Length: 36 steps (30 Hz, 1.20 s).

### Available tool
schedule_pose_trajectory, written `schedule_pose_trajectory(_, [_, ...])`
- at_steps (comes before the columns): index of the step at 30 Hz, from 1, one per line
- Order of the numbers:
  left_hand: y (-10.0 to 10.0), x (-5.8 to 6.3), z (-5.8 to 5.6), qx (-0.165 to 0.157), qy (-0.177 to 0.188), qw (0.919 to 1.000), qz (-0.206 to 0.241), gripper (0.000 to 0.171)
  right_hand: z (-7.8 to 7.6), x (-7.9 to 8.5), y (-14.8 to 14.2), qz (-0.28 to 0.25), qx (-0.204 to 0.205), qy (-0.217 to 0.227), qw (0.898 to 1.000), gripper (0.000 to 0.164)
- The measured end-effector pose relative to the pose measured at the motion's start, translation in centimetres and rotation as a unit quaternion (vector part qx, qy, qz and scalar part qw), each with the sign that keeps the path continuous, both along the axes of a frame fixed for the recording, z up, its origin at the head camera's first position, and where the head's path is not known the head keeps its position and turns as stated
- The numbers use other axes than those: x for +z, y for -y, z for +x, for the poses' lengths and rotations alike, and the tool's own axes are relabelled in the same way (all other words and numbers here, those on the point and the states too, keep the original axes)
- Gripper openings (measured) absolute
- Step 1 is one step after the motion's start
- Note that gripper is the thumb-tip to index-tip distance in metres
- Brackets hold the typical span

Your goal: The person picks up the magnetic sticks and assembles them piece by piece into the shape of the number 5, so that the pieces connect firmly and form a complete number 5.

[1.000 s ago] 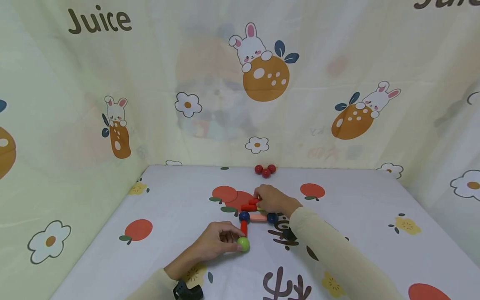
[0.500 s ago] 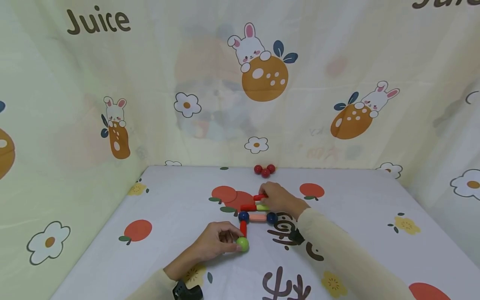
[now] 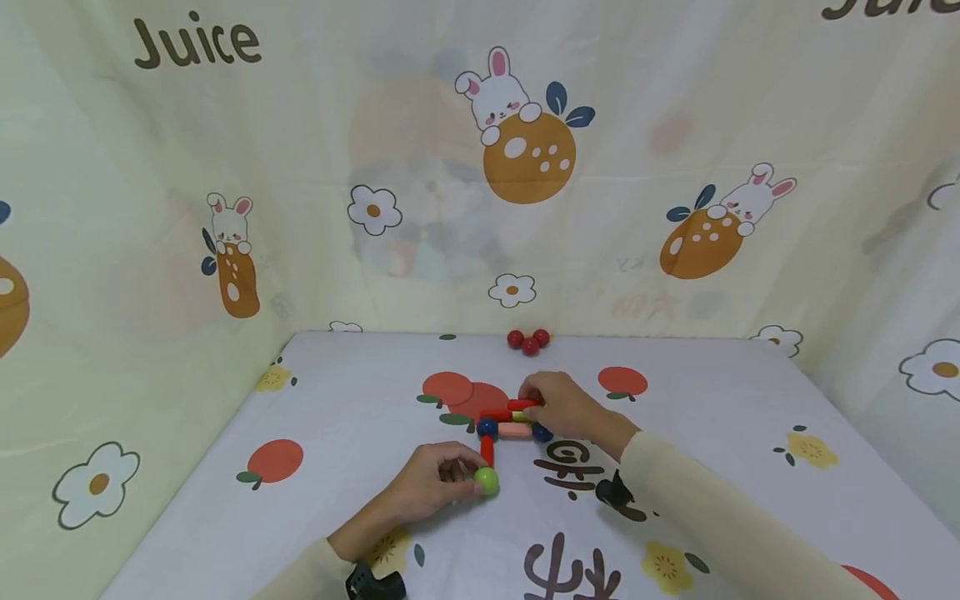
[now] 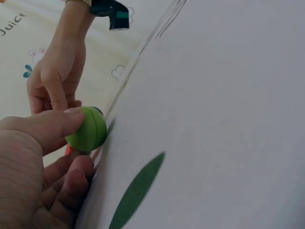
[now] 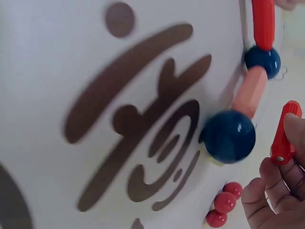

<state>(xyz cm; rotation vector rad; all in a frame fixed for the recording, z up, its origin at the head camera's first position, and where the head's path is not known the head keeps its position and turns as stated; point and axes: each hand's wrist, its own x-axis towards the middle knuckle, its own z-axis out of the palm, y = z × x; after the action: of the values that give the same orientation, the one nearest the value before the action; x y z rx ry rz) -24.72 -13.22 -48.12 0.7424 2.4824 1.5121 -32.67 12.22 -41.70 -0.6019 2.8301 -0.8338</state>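
Note:
My left hand [image 3: 433, 479] pinches a green ball [image 3: 487, 481] between thumb and fingers. From that ball a red magnetic rod [image 3: 487, 451] leads to a blue ball [image 3: 487, 428], which a pink rod [image 3: 514, 430] joins to a second blue ball [image 5: 229, 136]. Just beyond them, my right hand [image 3: 562, 406] holds another red rod [image 5: 282, 136] by thumb and fingers, with its end facing the second blue ball but apart from it. Close by lie a red rod [image 3: 495, 415] and a light green rod [image 3: 519, 416], partly hidden by the right hand.
Three red balls [image 3: 529, 347] sit together at the table's far edge. A white printed cloth [image 3: 360, 400] covers the table, and a printed curtain [image 3: 420, 275] rises behind it. Dark cameras [image 3: 375, 582] are strapped to both wrists.
My right hand shifts right with its red rod, then comes back down nearer the blue balls. The joined balls and rods have slid slightly away from me, the left hand keeping its pinch.

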Motion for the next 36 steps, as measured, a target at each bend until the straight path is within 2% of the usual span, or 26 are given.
schedule_pose_trajectory(9, [0.1,-0.1,0.0,0.006,-0.002,1.0,0.003,0.025,2.8,-0.6,-1.0,-0.004,0.052,-0.024,0.998,0.018])
schedule_pose_trajectory(17, [0.0,0.1,0.1,0.011,0.0,0.9999,-0.003,0.022,4.5,-0.6,-1.0,-0.04,0.098,-0.024,0.994,0.02])
schedule_pose_trajectory(22, [-0.1,0.0,0.0,0.012,0.001,0.9999,-0.007,0.022,5.4,-0.6,-0.6,-0.042,0.123,-0.008,0.991,0.017])
schedule_pose_trajectory(26, [-0.1,-0.2,-0.1,0.013,0.0,0.9999,-0.011,0.023,5.9,-0.7,-0.3,-0.024,0.136,-0.004,0.99,0.015])
schedule_pose_trajectory(36, [-0.1,-0.2,0.0,0.008,0.0,1.0,0.004,0.022,6.6,-1.5,-0.3,-0.002,0.155,0.008,0.988,0.013])
